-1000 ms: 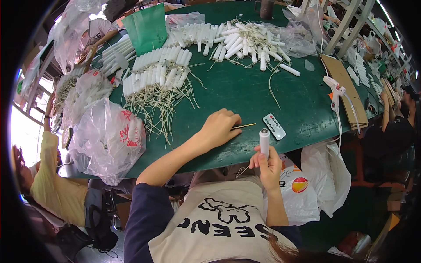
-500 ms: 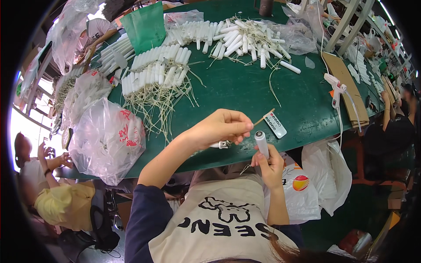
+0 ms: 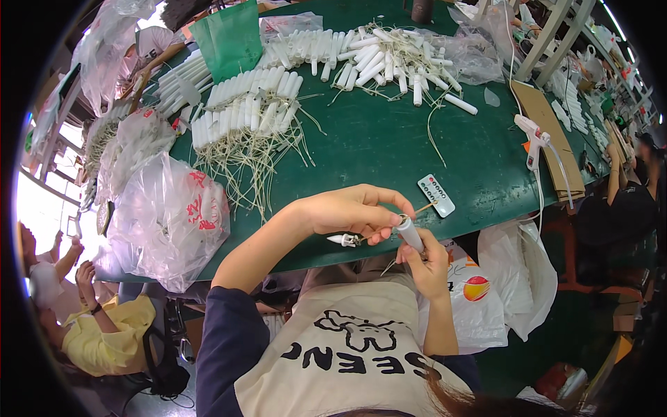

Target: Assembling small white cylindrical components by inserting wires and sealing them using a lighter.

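My right hand (image 3: 429, 265) is wrapped round a white plastic tube (image 3: 410, 236), tilted with its upper end toward my left hand; thin wires stick out below it. My left hand (image 3: 361, 214) is closed, fingertips at the tube's upper end. A thin brown stick (image 3: 426, 206) pokes out between its fingers toward a small white remote control (image 3: 436, 195) lying on the green table. Under the left fingers hangs a small white flame-shaped bulb piece (image 3: 342, 240) with a thin wire. Fingers partly hide where wire and tube meet.
Rows of white tubes with trailing wires (image 3: 243, 118) and a loose heap of tubes (image 3: 389, 62) lie farther back. A stuffed plastic bag (image 3: 170, 222) stands at left. A white glue gun (image 3: 531, 139) rests at right by cardboard (image 3: 549, 146). Co-workers sit left and right.
My left hand has moved down and slightly right, bringing its fingers to the tube's upper end. The stick has dropped with it. The tube is tilted more to the left.
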The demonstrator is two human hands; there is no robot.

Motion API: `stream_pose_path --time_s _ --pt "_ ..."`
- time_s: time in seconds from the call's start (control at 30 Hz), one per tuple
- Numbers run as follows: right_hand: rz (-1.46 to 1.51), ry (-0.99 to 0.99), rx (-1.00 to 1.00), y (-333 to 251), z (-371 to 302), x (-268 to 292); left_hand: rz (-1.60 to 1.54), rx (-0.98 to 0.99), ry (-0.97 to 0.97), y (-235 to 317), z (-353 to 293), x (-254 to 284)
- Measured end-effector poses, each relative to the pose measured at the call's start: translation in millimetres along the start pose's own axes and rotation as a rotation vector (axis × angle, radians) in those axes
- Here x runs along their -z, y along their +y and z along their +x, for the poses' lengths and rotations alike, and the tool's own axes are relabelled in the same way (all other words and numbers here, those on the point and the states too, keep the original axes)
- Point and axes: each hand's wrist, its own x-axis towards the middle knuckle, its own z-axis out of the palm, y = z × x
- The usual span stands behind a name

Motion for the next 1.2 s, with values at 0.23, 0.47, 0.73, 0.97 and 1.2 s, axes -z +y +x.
stream_pose_path --time_s 0.23,0.47,0.73,0.97,1.2 --pt "0.029 -0.059 -0.015 -1 -2 1 -0.081 0.019 -0.127 -8 -1 3" --pt "-0.145 -0.005 0.202 -1 25 30 0.049 -0.001 -0.014 -17 -14 -1" --pt "-1.118 0.474 0.104 27 69 40 0.168 0.006 -0.054 -16 -29 -10" --pt "-1.110 0.464 0.078 30 71 36 0.189 0.046 -0.065 -21 -35 -8" --pt "-0.699 0.433 0.186 34 69 41 0.192 0.110 -0.068 -22 -32 -6"
